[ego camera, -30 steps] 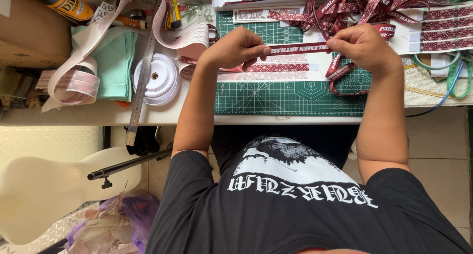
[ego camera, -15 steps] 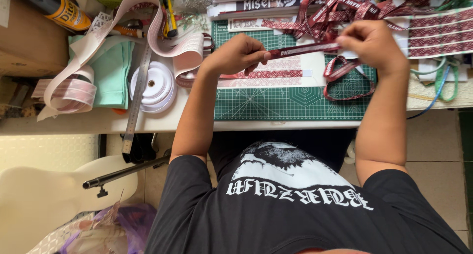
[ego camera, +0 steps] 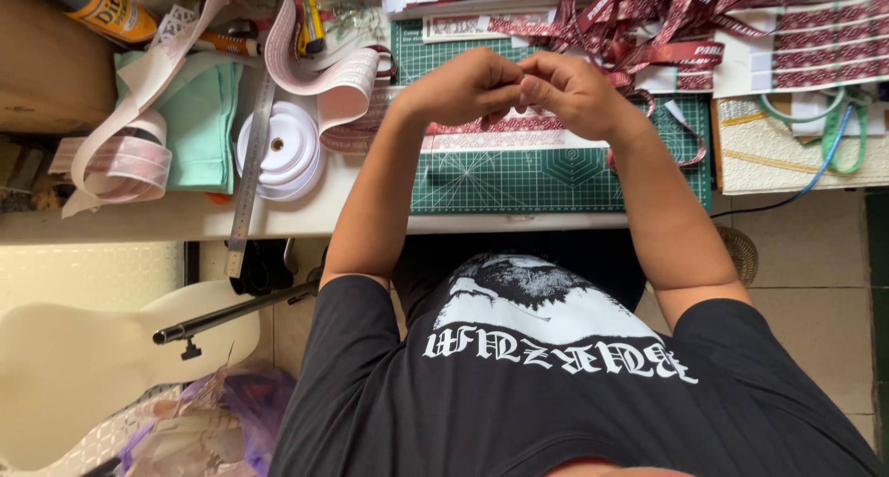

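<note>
My left hand (ego camera: 460,90) and my right hand (ego camera: 576,94) meet fingertip to fingertip above a green cutting mat (ego camera: 519,176). Both pinch a maroon printed ribbon; most of it is hidden inside my fingers. A loop of that ribbon (ego camera: 691,145) trails by my right wrist. Under my hands, another maroon ribbon strip (ego camera: 519,125) lies flat on the mat. A tangled pile of maroon ribbons (ego camera: 648,14) sits just beyond my hands.
A white ribbon spool (ego camera: 278,148), a metal ruler (ego camera: 248,171), folded green cloth (ego camera: 199,116) and a pink-white ribbon coil (ego camera: 120,157) lie at left. White sheets with maroon strips (ego camera: 815,32) and green-blue cords (ego camera: 833,125) lie at right. A white dress form (ego camera: 65,366) stands below the table.
My hands were apart with the ribbon stretched between them. They have come together above the middle of the mat, and the right hand has moved left.
</note>
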